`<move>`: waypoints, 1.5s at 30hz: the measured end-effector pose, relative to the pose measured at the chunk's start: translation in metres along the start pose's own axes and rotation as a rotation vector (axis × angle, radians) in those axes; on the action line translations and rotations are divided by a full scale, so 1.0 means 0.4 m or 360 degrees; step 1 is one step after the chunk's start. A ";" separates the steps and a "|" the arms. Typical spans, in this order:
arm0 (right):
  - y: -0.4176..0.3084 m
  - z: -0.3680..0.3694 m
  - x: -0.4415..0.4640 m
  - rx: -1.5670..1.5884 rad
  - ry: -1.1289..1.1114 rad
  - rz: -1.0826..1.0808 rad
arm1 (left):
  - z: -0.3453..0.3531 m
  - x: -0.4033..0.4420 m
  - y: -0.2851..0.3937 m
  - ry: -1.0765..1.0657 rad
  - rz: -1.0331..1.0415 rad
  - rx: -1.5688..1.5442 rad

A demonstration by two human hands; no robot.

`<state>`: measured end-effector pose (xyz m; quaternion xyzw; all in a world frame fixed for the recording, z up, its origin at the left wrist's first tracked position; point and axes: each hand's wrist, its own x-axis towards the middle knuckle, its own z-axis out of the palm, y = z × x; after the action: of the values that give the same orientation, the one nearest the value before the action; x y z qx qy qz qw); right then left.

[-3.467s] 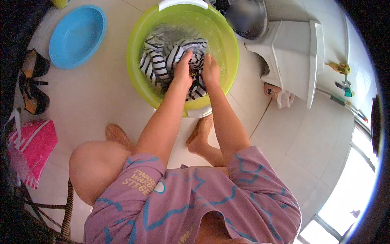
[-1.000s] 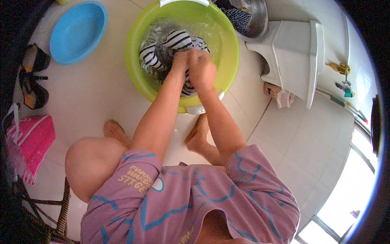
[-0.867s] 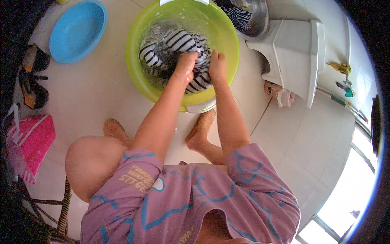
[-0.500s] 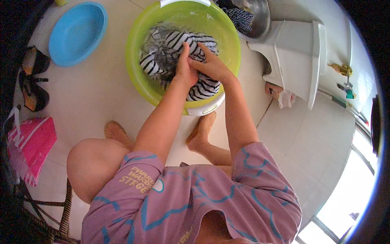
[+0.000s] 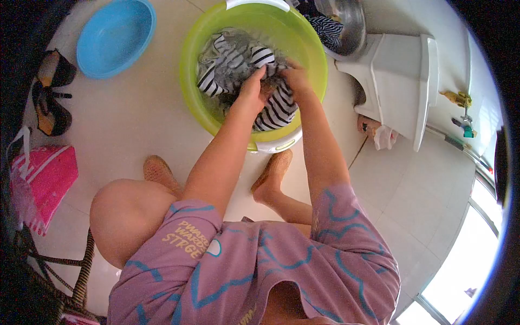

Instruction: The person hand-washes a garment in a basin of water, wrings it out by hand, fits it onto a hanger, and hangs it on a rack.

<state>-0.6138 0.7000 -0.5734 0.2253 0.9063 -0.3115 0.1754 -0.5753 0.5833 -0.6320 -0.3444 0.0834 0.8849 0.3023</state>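
A green tub [image 5: 190,76] with white handles holds water and a black-and-white striped cloth [image 5: 277,110]. My left hand [image 5: 253,91] is in the tub against the cloth, its thumb up and its fingers wrapped round part of it. Close beside it on the right, my right hand [image 5: 295,80] grips the cloth too, with its fingertips partly hidden by the water and fabric. Part of the cloth lies under the cloudy water at the left of the tub, and one striped fold bulges up beyond my hands.
A blue basin [image 5: 116,38] sits at the upper left, near black shoes [image 5: 51,108] and a pink bag [image 5: 51,181]. At the upper right are a metal basin [image 5: 353,24] with dark clothes and a white plastic stool [image 5: 398,81]. A woven chair [image 5: 82,271] stands lower left.
My hands, earlier close together over the cloth, have moved apart and the right one has closed on the fabric. The striped folds have shifted. The whole view has moved slightly.
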 end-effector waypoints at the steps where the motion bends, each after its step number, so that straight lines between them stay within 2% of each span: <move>1: -0.053 -0.040 -0.063 0.0490 0.0026 0.0208 | 0.003 -0.016 0.004 -0.0169 -0.0096 -0.0062; 3: -0.090 -0.089 -0.135 0.0944 -0.0002 0.0065 | 0.007 -0.048 0.010 -0.0503 -0.0290 -0.0178; 4: -0.103 -0.104 -0.171 0.1173 -0.0015 -0.0005 | 0.037 -0.073 0.013 -0.0558 -0.0384 -0.0228; 7: -0.147 -0.111 -0.282 0.1046 0.0285 -0.0359 | 0.048 -0.076 -0.002 -0.0916 -0.0117 -0.0327; 8: -0.180 -0.105 -0.334 0.0786 0.0413 -0.0396 | 0.071 -0.103 0.015 -0.0735 0.0027 -0.0337; 9: -0.204 -0.088 -0.387 0.0523 0.0535 -0.0430 | 0.073 -0.102 0.028 -0.0783 0.0003 -0.0407; 11: -0.207 -0.031 -0.461 0.0477 0.0457 -0.0574 | 0.057 -0.092 0.067 -0.0875 -0.0051 -0.0548; 12: -0.202 0.001 -0.492 0.0471 0.0359 -0.0538 | 0.052 -0.097 0.083 -0.1118 -0.0018 -0.0542; 13: -0.196 0.018 -0.506 0.0045 0.0342 -0.0710 | 0.041 -0.084 0.086 -0.1109 -0.0035 -0.0513; 14: -0.201 0.036 -0.505 -0.0057 0.0313 -0.0858 | 0.038 -0.069 0.086 -0.0823 -0.0244 -0.0855; 15: -0.204 0.051 -0.506 -0.0161 0.0280 -0.1003 | 0.021 -0.042 0.075 -0.0711 -0.0408 -0.1131; 16: -0.197 0.066 -0.497 -0.0274 0.0295 -0.0994 | 0.016 -0.032 0.071 -0.0574 -0.0555 -0.1410; 19: -0.174 0.110 -0.420 -0.0535 0.0404 -0.1018 | 0.035 -0.079 0.059 -0.0254 -0.0043 -0.0136; 21: -0.176 0.125 -0.344 -0.0620 0.0569 -0.1083 | 0.047 -0.095 0.042 -0.0313 0.0209 -0.0098; 24: -0.164 0.123 -0.244 -0.0548 0.0793 -0.1045 | -0.022 0.023 0.013 -0.0533 0.0039 -0.0313; 26: -0.144 0.113 -0.196 -0.0322 0.0905 -0.0687 | -0.044 0.066 0.000 -0.0684 -0.0058 -0.0466; 27: -0.133 0.111 -0.167 -0.0205 0.0951 -0.0514 | -0.020 0.045 0.009 -0.0255 0.0093 -0.0223; 29: -0.086 0.086 -0.097 -0.0103 0.0883 -0.0210 | 0.039 -0.033 0.040 0.0221 0.0148 -0.0034; 30: -0.056 0.088 -0.065 -0.0056 0.0846 -0.0051 | 0.012 -0.002 0.023 0.0101 0.0333 -0.0092; 31: -0.023 0.105 -0.038 0.0058 0.0860 -0.0025 | -0.005 0.022 0.029 0.0025 0.0307 -0.0110; 33: 0.074 0.145 0.024 0.0282 0.0896 0.0023 | -0.008 0.033 0.047 0.0170 0.0256 -0.0012; 34: 0.169 0.183 0.088 0.0390 0.0611 0.0062 | -0.011 0.042 0.051 0.0022 0.0294 -0.0086; 36: 0.210 0.206 0.082 -0.0068 0.0719 -0.0516 | 0.001 0.015 0.060 0.0116 0.0249 0.0075; 38: 0.137 0.182 0.071 -0.0053 0.0345 -0.0078 | -0.012 0.054 0.048 0.0274 0.0218 0.0094; 41: 0.131 0.172 0.087 -0.1189 0.0134 -0.0136 | 0.024 -0.005 0.056 0.0040 0.0179 0.0017; 42: 0.119 0.167 0.075 -0.0840 0.0207 0.0002 | 0.013 0.027 0.039 0.0115 0.0213 -0.0071; 45: 0.029 0.117 -0.058 0.0204 0.0407 0.0398 | 0.053 -0.027 0.065 -0.0154 0.0134 -0.0158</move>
<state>-0.5800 0.6708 -0.6033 0.3848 0.8644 -0.3132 0.0813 -0.5964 0.5646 -0.6104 -0.3120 0.0392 0.9154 0.2512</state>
